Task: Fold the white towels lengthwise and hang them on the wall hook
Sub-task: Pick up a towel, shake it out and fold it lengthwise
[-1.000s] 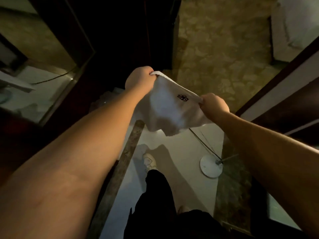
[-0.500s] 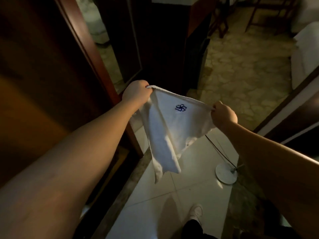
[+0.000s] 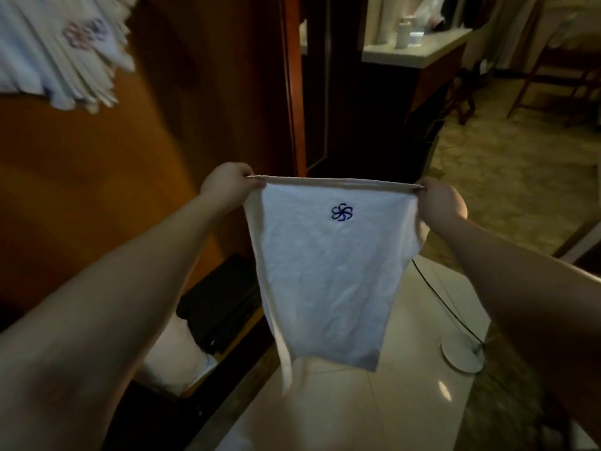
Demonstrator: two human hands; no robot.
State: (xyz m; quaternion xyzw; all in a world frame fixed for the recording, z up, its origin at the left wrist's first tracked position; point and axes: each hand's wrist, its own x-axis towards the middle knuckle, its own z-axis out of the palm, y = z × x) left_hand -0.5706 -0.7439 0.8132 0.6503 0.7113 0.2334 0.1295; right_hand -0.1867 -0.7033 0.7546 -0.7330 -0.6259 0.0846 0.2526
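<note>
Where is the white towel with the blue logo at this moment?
In the head view the towel hangs at centre frame, stretched between the left hand and the right hand, which pinch its top corners, above the pale floor.

Single head-worn wide-angle view, no second view to overlap. Looks forward and down from person's eye height, along both outstretched forearms entering from lower left and lower right. Left hand (image 3: 227, 183) and right hand (image 3: 439, 203) sit just above frame centre, near lens, white towel (image 3: 325, 271) stretched between them filling middle. Wood wall panel (image 3: 97, 190) close on left side. Pale floor tile (image 3: 390, 402) at bottom, seen steeply from above. Counter (image 3: 413, 50) farther off, upper right. Edges bowed by wide lens; upper left blurred.
</note>
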